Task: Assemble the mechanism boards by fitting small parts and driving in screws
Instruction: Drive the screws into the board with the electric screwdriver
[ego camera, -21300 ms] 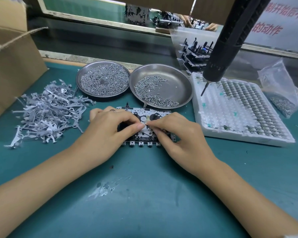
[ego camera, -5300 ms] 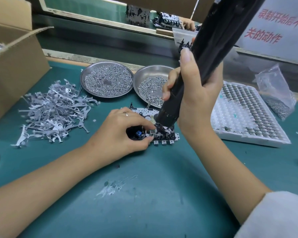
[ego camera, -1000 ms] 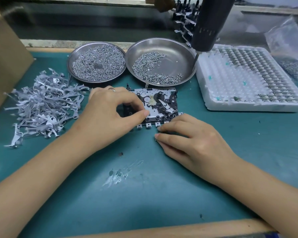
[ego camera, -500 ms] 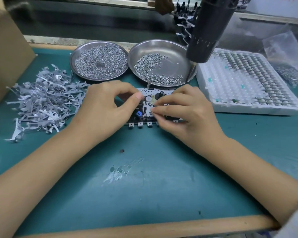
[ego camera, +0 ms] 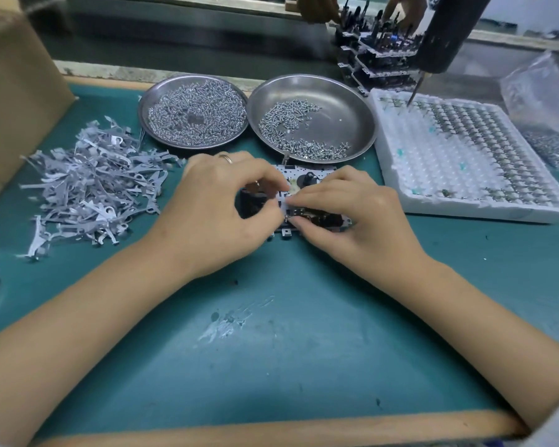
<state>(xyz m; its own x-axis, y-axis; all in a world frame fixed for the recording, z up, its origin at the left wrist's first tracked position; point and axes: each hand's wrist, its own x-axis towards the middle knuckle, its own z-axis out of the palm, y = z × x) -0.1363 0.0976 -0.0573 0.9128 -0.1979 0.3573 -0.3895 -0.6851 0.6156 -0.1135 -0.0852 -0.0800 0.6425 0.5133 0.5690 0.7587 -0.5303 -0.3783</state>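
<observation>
A small mechanism board [ego camera: 307, 182] with black and white parts lies flat on the green mat, mostly covered by both hands. My left hand [ego camera: 220, 208] curls over its left end, thumb and fingers gripping the board. My right hand [ego camera: 359, 214] sits on its right half, fingertips pinching a small part at the board's near middle. The part itself is too small to make out. The black electric screwdriver [ego camera: 446, 37] hangs free above the white tray, untouched.
Two steel dishes stand behind the board: the left dish [ego camera: 149, 101] full of springs, the right dish [ego camera: 362, 124] with screws. A heap of grey metal levers [ego camera: 91, 185] lies left. A white foam tray [ego camera: 397, 185] sits right, a cardboard box [ego camera: 17, 91] far left, stacked boards [ego camera: 378, 59] behind.
My right hand left the mat and came onto the board's right half, where it now pinches a small part. My left hand stayed on the board. The view shifted slightly.
</observation>
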